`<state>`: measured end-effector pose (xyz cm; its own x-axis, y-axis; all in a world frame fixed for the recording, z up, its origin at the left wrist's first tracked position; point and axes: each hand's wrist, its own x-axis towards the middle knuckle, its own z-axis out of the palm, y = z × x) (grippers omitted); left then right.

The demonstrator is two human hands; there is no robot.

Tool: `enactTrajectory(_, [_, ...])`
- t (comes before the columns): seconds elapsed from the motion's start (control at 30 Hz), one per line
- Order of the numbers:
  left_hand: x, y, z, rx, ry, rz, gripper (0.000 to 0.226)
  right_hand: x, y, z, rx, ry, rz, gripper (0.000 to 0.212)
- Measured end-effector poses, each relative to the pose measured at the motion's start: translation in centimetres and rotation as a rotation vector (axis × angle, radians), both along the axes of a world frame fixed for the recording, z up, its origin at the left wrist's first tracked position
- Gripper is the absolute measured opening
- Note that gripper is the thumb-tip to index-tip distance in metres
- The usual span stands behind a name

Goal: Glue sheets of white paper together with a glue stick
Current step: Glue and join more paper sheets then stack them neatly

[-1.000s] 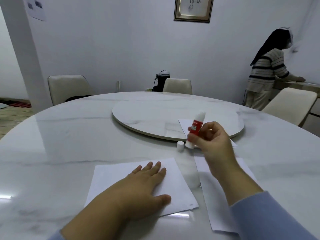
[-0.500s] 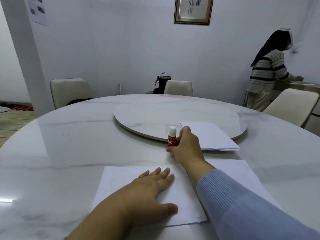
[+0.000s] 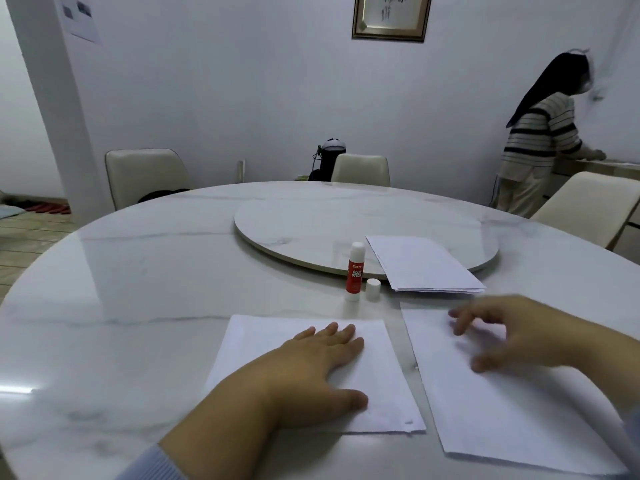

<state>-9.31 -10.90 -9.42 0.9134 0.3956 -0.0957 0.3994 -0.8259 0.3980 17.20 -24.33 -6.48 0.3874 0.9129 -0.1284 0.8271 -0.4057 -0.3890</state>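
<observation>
A red and white glue stick (image 3: pixel 354 271) stands upright on the marble table (image 3: pixel 138 289), its small white cap (image 3: pixel 373 289) beside it on the right. My left hand (image 3: pixel 311 368) lies flat, fingers spread, on a white sheet (image 3: pixel 388 386) in front of me. A second white sheet (image 3: pixel 485 403) lies to its right. My right hand (image 3: pixel 512 336) hovers over that sheet's far end, blurred, fingers apart and empty. A stack of white paper (image 3: pixel 420 265) rests partly on the turntable's near edge.
A round marble turntable (image 3: pixel 311 223) sits in the table's middle. Cream chairs (image 3: pixel 145 176) stand around the far side. A person in a striped top (image 3: pixel 538 143) stands at the back right by a counter. A black appliance (image 3: pixel 329 161) sits behind the table.
My right hand set the glue stick upright next to its cap, let go, and moved right over the second sheet. My left hand stayed flat on the near sheet.
</observation>
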Motion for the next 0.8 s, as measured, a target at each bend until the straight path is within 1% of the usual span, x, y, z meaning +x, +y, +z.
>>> enactTrajectory(0.1, [0.4,0.1,-0.2,0.023,-0.019,-0.013,0.069,-0.2,-2.0,-0.8,-0.106,-0.034,-0.072,0.072])
enactTrajectory(0.17, [0.6,0.2,-0.4,0.049,-0.035,-0.024,0.068,-0.7,-2.5,-0.2,-0.173,-0.112,-0.094,0.091])
enactTrajectory(0.23, [0.7,0.3,-0.7,0.083,-0.052,-0.030,0.068,-1.0,-2.3,0.1,-0.203,-0.220,-0.099,0.101])
enactTrajectory(0.3, [0.6,0.3,-0.8,0.114,-0.072,-0.041,0.067,-1.4,-2.2,0.1,-0.198,-0.283,-0.108,0.106])
enactTrajectory(0.33, [0.6,0.3,-0.9,0.124,-0.092,-0.046,0.067,-1.4,-2.1,0.0,-0.184,-0.273,-0.117,0.106])
enactTrajectory(0.4, [0.7,0.2,-1.0,0.113,-0.163,-0.020,0.062,-1.5,-2.1,0.1,-0.131,-0.190,-0.149,0.107])
enactTrajectory(0.47, [0.6,0.5,-1.0,0.084,-0.332,0.067,0.052,-1.5,-2.4,0.6,-0.085,-0.134,-0.179,0.104])
enactTrajectory(0.5, [0.5,0.8,-0.9,0.079,-0.432,0.132,0.047,-1.4,-2.7,0.9,-0.066,-0.123,-0.192,0.098])
enactTrajectory(0.57, [0.0,1.3,-0.5,0.027,-0.622,0.275,0.034,-0.8,-3.3,1.9,0.018,-0.053,-0.196,0.070])
enactTrajectory(0.63, [-0.8,1.7,0.2,-0.110,-0.799,0.404,0.021,-0.3,-4.2,3.5,0.196,0.102,-0.209,0.041])
enactTrajectory(0.67, [-1.3,1.7,0.5,-0.192,-0.859,0.457,0.018,0.0,-4.7,4.4,0.283,0.195,-0.221,0.032])
enactTrajectory(0.73, [-1.9,1.3,0.9,-0.292,-0.891,0.524,0.017,0.0,-5.7,5.9,0.398,0.332,-0.221,0.023])
enactTrajectory(0.8, [-2.1,0.7,1.1,-0.386,-0.867,0.498,0.017,-0.1,-6.4,7.0,0.505,0.432,-0.207,0.020])
